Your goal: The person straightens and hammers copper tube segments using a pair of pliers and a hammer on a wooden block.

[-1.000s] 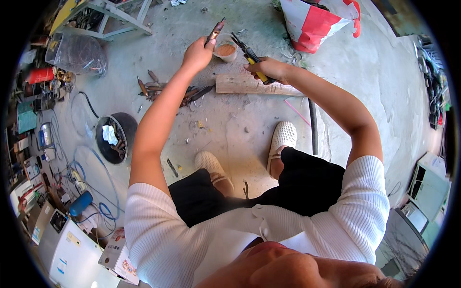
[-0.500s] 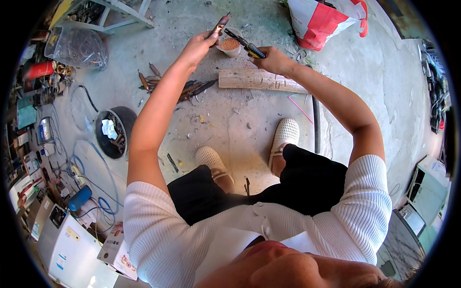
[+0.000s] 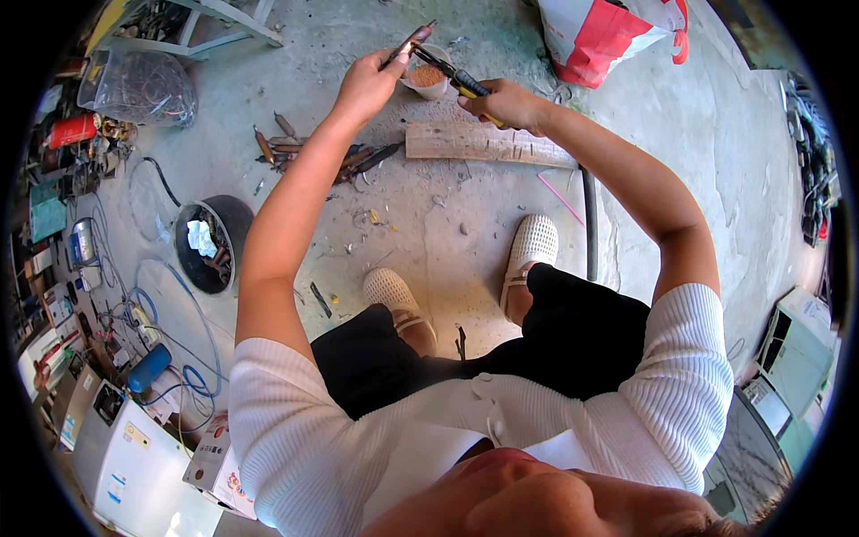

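Note:
My left hand (image 3: 374,80) grips a dark copper cylinder (image 3: 413,36) with narrow tips, held up above a translucent cup (image 3: 428,80) of orange granules on the floor. My right hand (image 3: 506,107) grips black-and-yellow pliers (image 3: 465,80), whose jaws reach to the middle of that cylinder. Whether the jaws clamp it is too small to tell. Below my hands lies a wooden plank (image 3: 470,143), with a heap of copper cylinders (image 3: 284,143) to its left.
A black bucket (image 3: 231,228) with scrap, a clear bag (image 3: 139,89) and tangled hoses (image 3: 201,394) lie left. A metal stand (image 3: 250,27) is at top left, a red-and-white bag (image 3: 595,49) top right. A black pipe (image 3: 591,224) lies by my right foot.
Both hands have moved slightly up and away from my body. The pliers have come leftward, so their jaws now meet the copper cylinder.

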Tool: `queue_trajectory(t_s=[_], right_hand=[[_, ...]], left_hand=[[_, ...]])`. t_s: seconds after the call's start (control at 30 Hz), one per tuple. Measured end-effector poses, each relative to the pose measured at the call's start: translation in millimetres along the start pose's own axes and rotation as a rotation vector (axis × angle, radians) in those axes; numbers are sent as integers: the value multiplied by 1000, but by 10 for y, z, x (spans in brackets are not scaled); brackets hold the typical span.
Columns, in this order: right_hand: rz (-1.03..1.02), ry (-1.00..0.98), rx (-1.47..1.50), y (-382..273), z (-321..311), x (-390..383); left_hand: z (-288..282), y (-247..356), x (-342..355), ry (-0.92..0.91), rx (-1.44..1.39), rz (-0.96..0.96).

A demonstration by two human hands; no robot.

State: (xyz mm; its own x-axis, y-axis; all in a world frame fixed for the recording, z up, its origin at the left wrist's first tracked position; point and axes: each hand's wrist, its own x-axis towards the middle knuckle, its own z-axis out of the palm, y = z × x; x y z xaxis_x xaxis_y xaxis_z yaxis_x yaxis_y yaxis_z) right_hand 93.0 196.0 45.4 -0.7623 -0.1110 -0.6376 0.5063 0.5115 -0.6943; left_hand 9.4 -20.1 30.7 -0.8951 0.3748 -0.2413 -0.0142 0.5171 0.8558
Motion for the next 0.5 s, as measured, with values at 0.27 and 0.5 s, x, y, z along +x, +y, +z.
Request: queue_trajectory(t_s=[0.27, 0.5], right_hand=[[8, -48, 53, -83, -2, -89], [22, -73, 59, -107, -3, -82]], left_hand=[[-7, -1, -7, 35, 117, 70], [1, -23, -1, 60, 175, 96]])
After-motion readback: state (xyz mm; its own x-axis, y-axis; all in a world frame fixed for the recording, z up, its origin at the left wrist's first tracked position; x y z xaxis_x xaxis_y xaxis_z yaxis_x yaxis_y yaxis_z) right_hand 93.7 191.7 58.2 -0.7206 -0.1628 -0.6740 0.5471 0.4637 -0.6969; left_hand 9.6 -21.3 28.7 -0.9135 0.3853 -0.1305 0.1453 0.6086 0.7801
